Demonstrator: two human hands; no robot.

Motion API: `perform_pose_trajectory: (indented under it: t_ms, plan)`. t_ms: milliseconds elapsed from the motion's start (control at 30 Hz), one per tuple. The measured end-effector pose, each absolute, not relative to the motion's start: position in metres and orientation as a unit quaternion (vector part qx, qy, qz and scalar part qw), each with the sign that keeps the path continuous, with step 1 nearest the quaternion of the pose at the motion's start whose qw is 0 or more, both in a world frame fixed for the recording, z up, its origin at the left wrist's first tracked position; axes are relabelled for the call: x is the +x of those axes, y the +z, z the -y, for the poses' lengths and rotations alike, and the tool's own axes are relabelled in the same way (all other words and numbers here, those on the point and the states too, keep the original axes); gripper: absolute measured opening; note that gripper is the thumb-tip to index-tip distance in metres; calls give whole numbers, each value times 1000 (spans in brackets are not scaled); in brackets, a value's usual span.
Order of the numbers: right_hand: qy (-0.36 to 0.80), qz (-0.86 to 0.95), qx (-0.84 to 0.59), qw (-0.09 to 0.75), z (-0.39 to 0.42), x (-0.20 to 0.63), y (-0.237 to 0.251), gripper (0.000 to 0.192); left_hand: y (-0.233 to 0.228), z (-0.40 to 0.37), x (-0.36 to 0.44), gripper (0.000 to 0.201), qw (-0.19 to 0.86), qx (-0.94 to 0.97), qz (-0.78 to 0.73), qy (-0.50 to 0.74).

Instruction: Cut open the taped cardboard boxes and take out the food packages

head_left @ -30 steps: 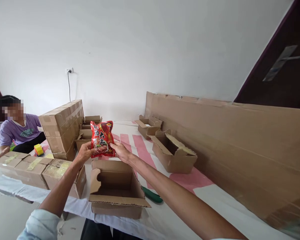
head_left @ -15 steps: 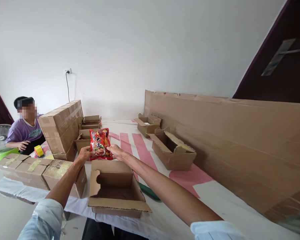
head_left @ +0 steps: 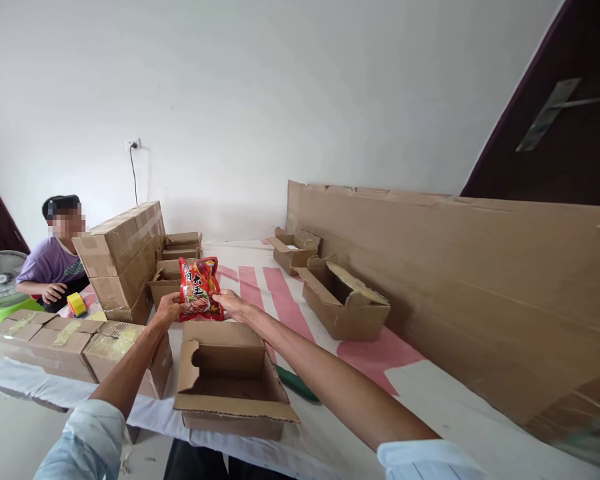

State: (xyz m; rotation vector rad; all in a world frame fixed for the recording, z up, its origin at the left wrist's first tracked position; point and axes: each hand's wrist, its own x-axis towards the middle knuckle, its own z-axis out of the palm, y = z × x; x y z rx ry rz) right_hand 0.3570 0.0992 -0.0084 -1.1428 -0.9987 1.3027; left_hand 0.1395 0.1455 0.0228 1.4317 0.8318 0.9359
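Between my two hands is a red food packet (head_left: 199, 288) with large printed characters and a picture of food on its front. My left hand (head_left: 171, 309) pinches its lower left edge, and my right hand (head_left: 231, 305) grips the lower right edge. The packet is upright, facing me, just above the back flap of an open cardboard box (head_left: 237, 410). That box stands at the near table edge with its flaps folded out, and the part of its inside that shows holds nothing. Under my right forearm lies a dark green object (head_left: 296, 383), partly hidden.
Taped cartons (head_left: 65, 343) line the left front, with a carton stack (head_left: 123, 257) behind them and a yellow tape roll (head_left: 77, 305) alongside. Open boxes (head_left: 347, 307) stand right of centre before a tall cardboard sheet (head_left: 445, 280). A person (head_left: 55, 260) sits at the left.
My hands and the packet stay in nearly the same place. The person at the left has shifted slightly to the right and turned the head. The view has moved a little.
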Motion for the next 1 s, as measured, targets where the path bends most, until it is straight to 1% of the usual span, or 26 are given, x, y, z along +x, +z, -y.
perform_pose_trajectory:
  t_ms: [100, 167, 233, 433, 633, 800, 1000]
  plan:
    - [533, 433, -460, 563, -95, 358, 2, 15, 31, -144, 142, 61, 584, 606, -351, 411]
    - [522, 444, -441, 579, -91, 358, 11, 12, 38, -142, 143, 63, 585, 605, -342, 418]
    - [511, 457, -420, 595, -88, 358, 20, 14, 47, -139, 143, 65, 586, 606, -330, 425]
    - [489, 477, -367, 631, -75, 358, 45, 30, 74, -124, 141, 62, 575, 623, -289, 444]
    - [475, 475, -344, 656, -57, 360, 57, 44, 93, -107, 140, 64, 571, 635, -255, 453]
    - [463, 470, -330, 676, -38, 357, 56, 47, 106, -87, 141, 58, 553, 675, -203, 444]
    - [420, 519, -306, 679, -20, 354, 61, 40, 116, -71, 144, 52, 537, 700, -175, 436]
